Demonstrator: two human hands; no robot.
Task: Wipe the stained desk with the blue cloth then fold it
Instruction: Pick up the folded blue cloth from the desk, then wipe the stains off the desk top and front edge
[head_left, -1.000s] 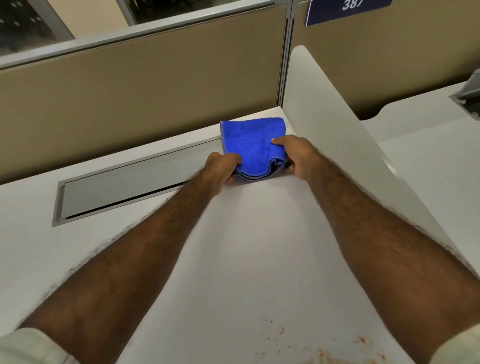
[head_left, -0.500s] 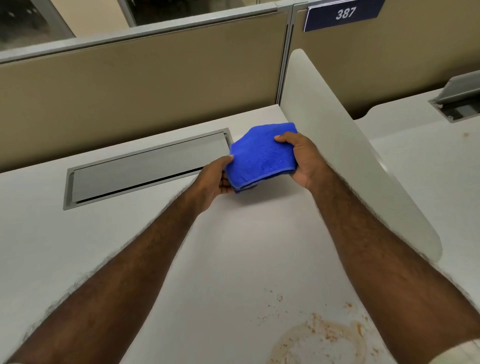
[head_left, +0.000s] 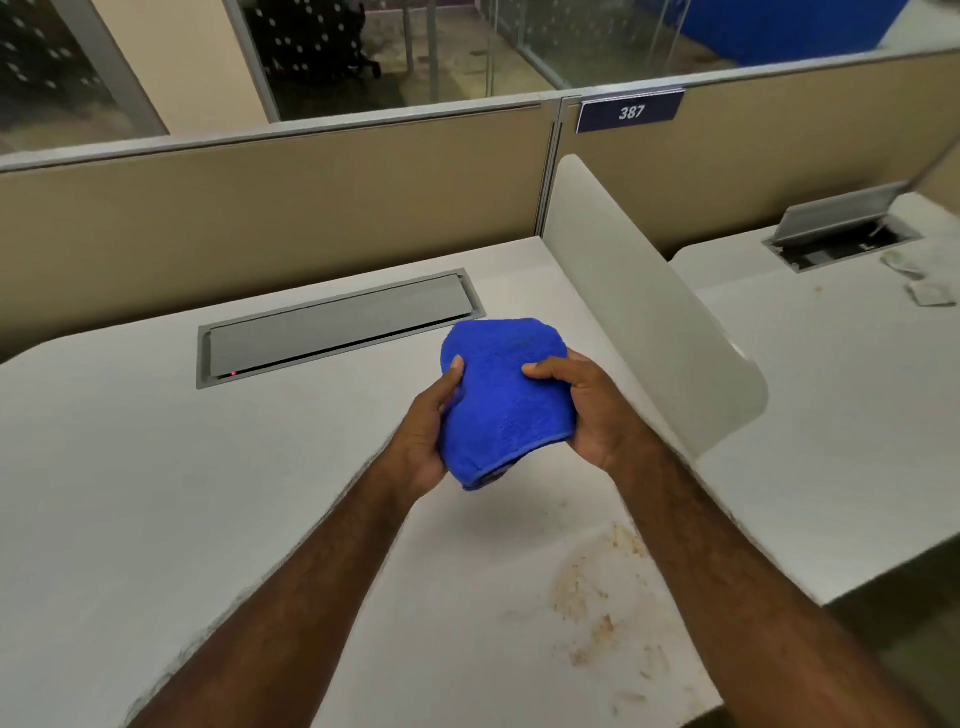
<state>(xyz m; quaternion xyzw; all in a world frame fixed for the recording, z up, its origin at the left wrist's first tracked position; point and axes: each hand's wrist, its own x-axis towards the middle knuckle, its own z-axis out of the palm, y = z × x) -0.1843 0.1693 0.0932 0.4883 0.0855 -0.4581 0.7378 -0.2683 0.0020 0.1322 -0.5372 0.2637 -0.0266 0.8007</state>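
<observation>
You hold the bunched blue cloth (head_left: 501, 400) above the white table (head_left: 156, 493), your left hand (head_left: 431, 434) and right hand (head_left: 584, 405) both closed around its sides, while the brown stain (head_left: 597, 592) lies nearer you, below the cloth.

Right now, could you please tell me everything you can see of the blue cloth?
The blue cloth is bright blue and looks like soft, fuzzy terry with a stitched hem. It is bunched into a rounded, folded bundle, its hem drooping at the lower end. It is held above the white desk, between the left hand and the right hand, short of the brown stain.
</observation>
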